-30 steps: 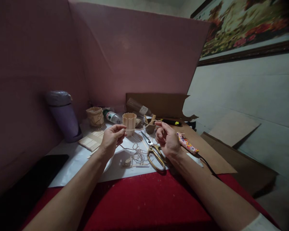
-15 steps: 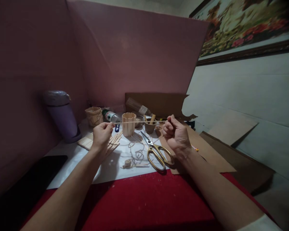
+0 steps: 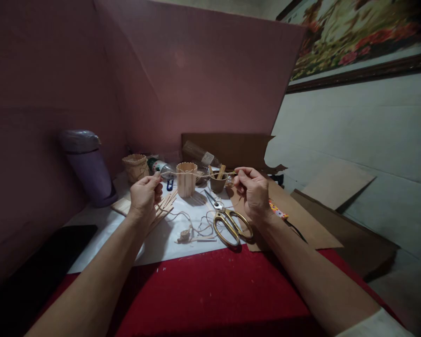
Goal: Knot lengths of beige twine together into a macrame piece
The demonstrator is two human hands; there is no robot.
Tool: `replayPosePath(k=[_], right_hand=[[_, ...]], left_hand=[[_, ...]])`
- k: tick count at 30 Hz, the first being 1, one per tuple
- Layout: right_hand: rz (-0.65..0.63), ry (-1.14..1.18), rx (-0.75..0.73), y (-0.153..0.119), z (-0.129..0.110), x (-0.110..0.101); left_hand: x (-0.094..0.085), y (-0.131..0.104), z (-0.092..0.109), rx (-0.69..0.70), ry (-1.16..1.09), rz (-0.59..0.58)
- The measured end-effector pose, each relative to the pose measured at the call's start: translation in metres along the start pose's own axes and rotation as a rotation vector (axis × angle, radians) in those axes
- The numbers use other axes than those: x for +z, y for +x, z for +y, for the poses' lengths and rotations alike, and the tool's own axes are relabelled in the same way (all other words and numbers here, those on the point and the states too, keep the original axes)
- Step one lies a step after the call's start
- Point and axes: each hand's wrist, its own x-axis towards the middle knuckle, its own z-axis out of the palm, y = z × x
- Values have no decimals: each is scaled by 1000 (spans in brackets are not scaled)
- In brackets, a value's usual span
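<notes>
A thin piece of twine (image 3: 203,174) stretches between my two raised hands, sagging slightly. My left hand (image 3: 145,194) pinches one end, and my right hand (image 3: 251,189) pinches the other. Behind the twine stands a cup covered in wooden sticks (image 3: 187,183). Gold-handled scissors (image 3: 228,222) lie partly open on the white sheet, below and left of my right hand. More loose twine (image 3: 199,228) curls beside a small twine bundle (image 3: 185,234). Wooden sticks (image 3: 166,203) lie next to my left hand.
At the left stands a purple tumbler (image 3: 91,171). A second decorated cup (image 3: 135,168), plastic bottles (image 3: 161,167) and a small pot with sticks (image 3: 218,182) are at the back. Flat cardboard (image 3: 312,227) covers the right side. A black object (image 3: 66,243) lies front left.
The stretched twine has slackened a little and my hands are slightly closer together. My right hand has turned, its back now showing more. The loose twine on the sheet has shifted.
</notes>
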Motion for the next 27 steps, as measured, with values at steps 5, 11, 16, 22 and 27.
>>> replayPosePath(k=[5,11,16,22,27], right_hand=[[47,-37,-139,-1,-7,2],[50,155,-34,8,-20,-6],[59,307,74,17,-32,-16],[97,386,61,29,-40,-29],[81,366,44,29,-36,-27]], left_hand=[[-1,1,4,88,-78,37],[-5,7,5,114,-56,225],[-9,11,5,125,-34,324],[-11,15,6,139,-26,375],[-10,15,4,135,-48,297]])
